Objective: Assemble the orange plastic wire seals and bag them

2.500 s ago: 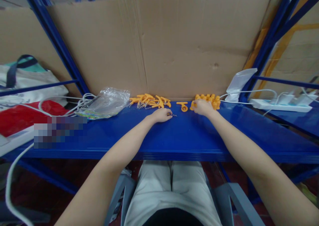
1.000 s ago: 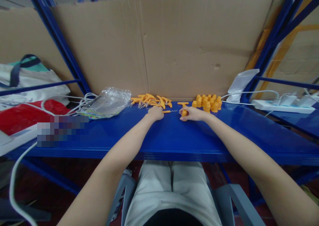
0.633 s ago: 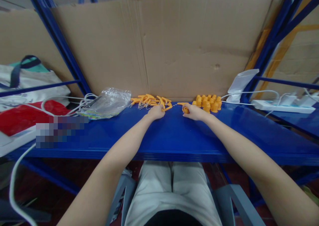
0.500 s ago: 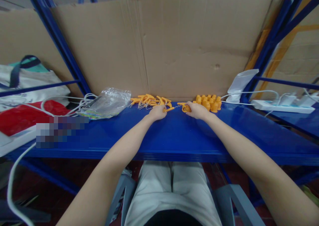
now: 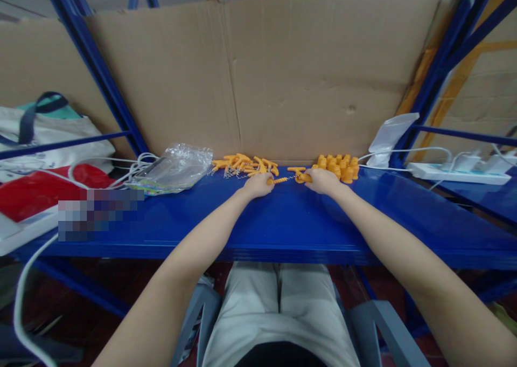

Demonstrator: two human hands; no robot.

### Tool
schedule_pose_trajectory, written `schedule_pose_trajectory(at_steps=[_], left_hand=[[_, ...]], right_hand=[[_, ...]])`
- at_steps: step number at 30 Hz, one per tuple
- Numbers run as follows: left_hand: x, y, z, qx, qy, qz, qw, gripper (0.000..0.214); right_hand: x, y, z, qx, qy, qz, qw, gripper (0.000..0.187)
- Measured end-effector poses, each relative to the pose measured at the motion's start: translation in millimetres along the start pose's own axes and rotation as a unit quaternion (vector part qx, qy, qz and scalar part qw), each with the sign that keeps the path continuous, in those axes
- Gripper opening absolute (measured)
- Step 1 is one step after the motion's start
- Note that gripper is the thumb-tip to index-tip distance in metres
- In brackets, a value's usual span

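My left hand (image 5: 258, 185) is closed around an orange corkscrew handle. Its ribbed orange shaft (image 5: 280, 180) sticks out to the right and ends in a thin metal spiral. Facing it, my right hand (image 5: 323, 180) grips a hollow orange cap (image 5: 302, 178), its rounded end turned toward the spiral. The spiral tip is close to the cap; whether it touches I cannot tell. Just behind the cap lies another orange T-shaped handle (image 5: 297, 168). A heap of orange corkscrews (image 5: 242, 163) with metal spirals lies behind my left hand. Several orange caps (image 5: 343, 167) stand in rows beyond my right hand.
A blue table (image 5: 283, 221) stretches beneath my hands, backed by a cardboard sheet (image 5: 302, 76). To the left are a clear plastic bag (image 5: 177, 167), white cables and a red bag (image 5: 48, 189). A white power strip (image 5: 456, 173) lies at the right, near a blue post.
My left hand has shifted slightly right, bringing the corkscrew's spiral closer to the cap. My right hand has moved a little to the right, still holding the cap.
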State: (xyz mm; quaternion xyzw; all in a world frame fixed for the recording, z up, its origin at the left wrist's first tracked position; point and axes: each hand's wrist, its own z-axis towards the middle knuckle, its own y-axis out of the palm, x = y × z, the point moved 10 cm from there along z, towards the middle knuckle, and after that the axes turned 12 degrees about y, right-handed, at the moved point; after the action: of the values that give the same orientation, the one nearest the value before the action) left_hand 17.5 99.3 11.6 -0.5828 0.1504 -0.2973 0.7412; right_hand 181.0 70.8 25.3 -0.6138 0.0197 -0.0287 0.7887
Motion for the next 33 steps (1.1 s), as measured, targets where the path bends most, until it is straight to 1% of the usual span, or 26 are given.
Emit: schedule_pose_trajectory(at_steps=[4, 10, 16, 18, 20, 23, 26, 29, 33], left_hand=[[1, 1.0, 0, -0.007, 0.004, 0.003, 1.000, 0.031], [0, 3.8, 2, 0.005, 0.005, 0.005, 1.000, 0.031], [1, 4.1, 2, 0.010, 0.011, 0.000, 1.000, 0.032], [1, 3.8, 2, 0.011, 0.007, -0.001, 1.000, 0.031], [1, 3.5, 1, 0.015, 0.007, 0.002, 1.000, 0.030], [2, 3.6, 2, 0.024, 0.018, 0.002, 1.000, 0.030], [9, 3.2, 4, 0.037, 0.054, -0.009, 0.998, 0.029], [15, 3.0, 6, 0.050, 0.085, -0.034, 0.995, 0.027], [13, 8.1, 9, 0.049, 0.083, -0.093, 0.991, 0.030]], right_hand=[[3, -1, -1, -0.008, 0.013, 0.011, 1.000, 0.037], [-6, -2, -1, 0.017, -0.035, 0.013, 0.999, 0.036], [4, -5, -1, 0.017, 0.022, 0.021, 0.999, 0.038], [7, -5, 0, 0.018, 0.026, 0.031, 0.999, 0.038], [6, -3, 2, 0.014, 0.009, 0.038, 0.999, 0.037], [-4, 2, 3, 0.006, -0.051, 0.050, 0.997, 0.035], [-16, 5, 2, 0.001, -0.104, 0.069, 0.992, 0.036], [-21, 3, -1, 0.001, -0.123, 0.088, 0.988, 0.040], [-19, 1, -1, 0.005, -0.124, 0.102, 0.987, 0.044]])
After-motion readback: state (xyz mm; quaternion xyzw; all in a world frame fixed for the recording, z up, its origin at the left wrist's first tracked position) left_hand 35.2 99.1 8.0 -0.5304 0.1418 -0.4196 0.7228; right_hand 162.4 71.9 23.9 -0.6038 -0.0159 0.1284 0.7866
